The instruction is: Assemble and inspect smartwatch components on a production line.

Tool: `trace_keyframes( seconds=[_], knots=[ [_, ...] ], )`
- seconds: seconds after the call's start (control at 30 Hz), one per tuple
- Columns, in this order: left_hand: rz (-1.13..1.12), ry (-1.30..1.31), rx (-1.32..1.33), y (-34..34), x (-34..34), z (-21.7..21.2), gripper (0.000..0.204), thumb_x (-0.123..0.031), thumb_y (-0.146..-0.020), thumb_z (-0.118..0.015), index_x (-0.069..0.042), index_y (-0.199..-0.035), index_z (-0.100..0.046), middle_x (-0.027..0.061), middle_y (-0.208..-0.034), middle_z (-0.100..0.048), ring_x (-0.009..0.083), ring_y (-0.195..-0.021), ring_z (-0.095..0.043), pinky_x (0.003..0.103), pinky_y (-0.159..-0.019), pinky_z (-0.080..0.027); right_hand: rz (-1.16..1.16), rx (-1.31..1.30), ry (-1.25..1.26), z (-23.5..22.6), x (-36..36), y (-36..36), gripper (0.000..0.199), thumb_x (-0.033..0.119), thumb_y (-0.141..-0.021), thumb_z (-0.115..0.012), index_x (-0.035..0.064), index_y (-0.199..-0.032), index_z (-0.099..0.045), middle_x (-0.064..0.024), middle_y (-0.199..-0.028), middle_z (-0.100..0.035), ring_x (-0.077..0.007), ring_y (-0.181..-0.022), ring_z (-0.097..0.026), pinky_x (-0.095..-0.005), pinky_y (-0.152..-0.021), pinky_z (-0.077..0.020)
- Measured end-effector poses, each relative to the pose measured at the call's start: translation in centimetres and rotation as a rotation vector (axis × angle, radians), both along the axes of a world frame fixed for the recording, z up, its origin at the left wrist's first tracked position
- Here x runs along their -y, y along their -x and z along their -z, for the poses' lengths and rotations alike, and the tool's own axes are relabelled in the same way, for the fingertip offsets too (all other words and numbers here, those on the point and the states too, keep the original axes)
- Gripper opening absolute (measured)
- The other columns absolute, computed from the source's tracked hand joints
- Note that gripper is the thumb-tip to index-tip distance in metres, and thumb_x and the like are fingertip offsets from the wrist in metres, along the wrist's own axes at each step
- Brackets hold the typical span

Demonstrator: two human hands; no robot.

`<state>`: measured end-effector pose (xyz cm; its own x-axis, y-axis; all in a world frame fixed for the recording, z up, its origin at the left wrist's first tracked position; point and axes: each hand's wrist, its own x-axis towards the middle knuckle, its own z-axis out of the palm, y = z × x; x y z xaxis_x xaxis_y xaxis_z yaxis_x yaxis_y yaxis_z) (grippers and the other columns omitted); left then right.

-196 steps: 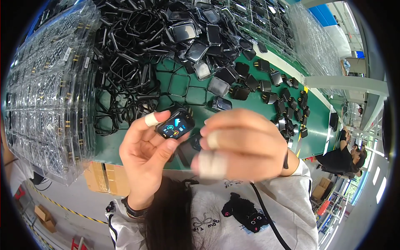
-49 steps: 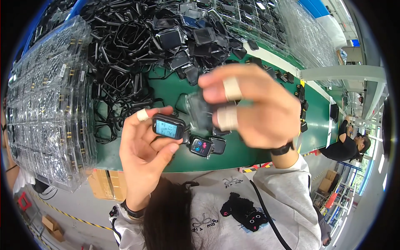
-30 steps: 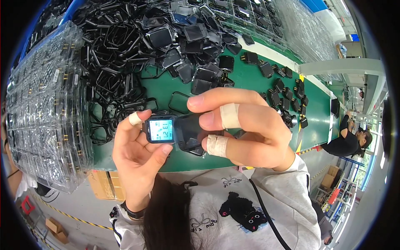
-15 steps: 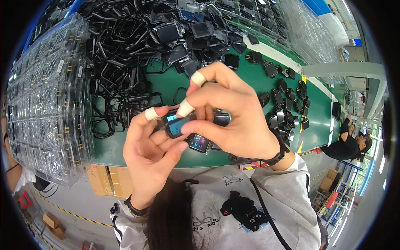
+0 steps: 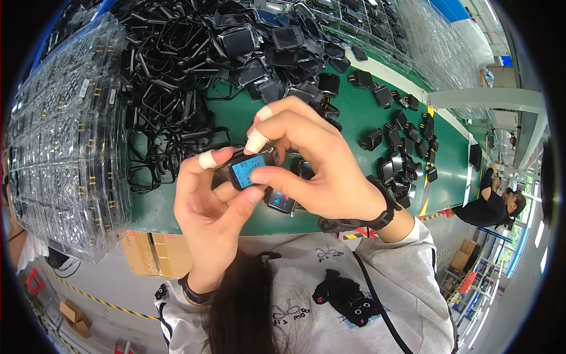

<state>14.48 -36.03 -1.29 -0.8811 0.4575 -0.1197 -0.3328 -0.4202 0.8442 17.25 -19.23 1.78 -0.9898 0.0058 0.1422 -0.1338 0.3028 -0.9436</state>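
Watch is betw. my 2 hands, blue lit screen up twd me; long axis can't be told for sure, fingers hide part. 1 watch held, 1 more lit watch on the table just under my R thumb; black frames beyond L hand, too many to count. L hand: palm up, fingers curled, grasping watch's L side. R hand: palm down, wrist bent, thumb at screen, 2 taped fingers at far edge, pinching it.
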Motion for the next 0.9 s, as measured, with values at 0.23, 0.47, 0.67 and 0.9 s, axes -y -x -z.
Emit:
trace_keyframes(
  seconds=[0.23, 0.47, 0.67, 0.9],
  knots=[
    [-0.006, 0.039, -0.058, -0.1, 0.4, 0.3, 0.043, 0.016, -0.076, -0.064, 0.004, -0.114, -0.048, 0.0138, -0.113, -0.054, 0.0217, -0.100, -0.060, 0.031, -0.084, -0.054, 0.012, 0.197, 0.287, -0.1, 0.1, -0.4, 0.026, -0.006, -0.078, -0.066, -0.0024, -0.102, -0.057, -0.0096, -0.101, -0.054, -0.0149, -0.089, -0.057, -0.0261, -0.071, -0.0480],
    [-0.070, 0.094, -0.151, -0.2, -0.2, 0.4, 0.032, 0.012, -0.076, -0.067, 0.005, -0.105, -0.055, 0.0113, -0.102, -0.057, 0.0172, -0.091, -0.059, 0.027, -0.078, -0.052, -0.008, -0.028, 0.006, 1.2, -0.2, -0.8, 0.029, -0.005, -0.076, -0.070, -0.0037, -0.102, -0.057, -0.0103, -0.097, -0.057, -0.0168, -0.082, -0.059, -0.0270, -0.071, -0.0488],
    [-0.134, 0.129, -0.528, 0.4, 0.6, 1.1, 0.020, 0.002, -0.076, -0.072, 0.003, -0.093, -0.062, 0.0086, -0.089, -0.058, 0.0135, -0.077, -0.054, 0.024, -0.067, -0.045, 0.067, 0.008, 0.245, 0.1, 1.5, -1.2, 0.023, 0.001, -0.074, -0.075, -0.0025, -0.090, -0.059, -0.0115, -0.090, -0.058, -0.0185, -0.076, -0.058, -0.0284, -0.067, -0.0480],
    [-0.092, 0.071, -0.453, -0.2, 0.1, 0.9, 0.022, 0.000, -0.074, -0.075, 0.003, -0.093, -0.064, 0.0088, -0.088, -0.059, 0.0155, -0.079, -0.056, 0.025, -0.067, -0.046, 0.015, -0.099, 0.062, 0.5, 0.3, -2.2, 0.022, 0.006, -0.072, -0.077, -0.0017, -0.084, -0.061, -0.0118, -0.087, -0.059, -0.0182, -0.075, -0.057, -0.0278, -0.064, -0.0463]
  ],
)
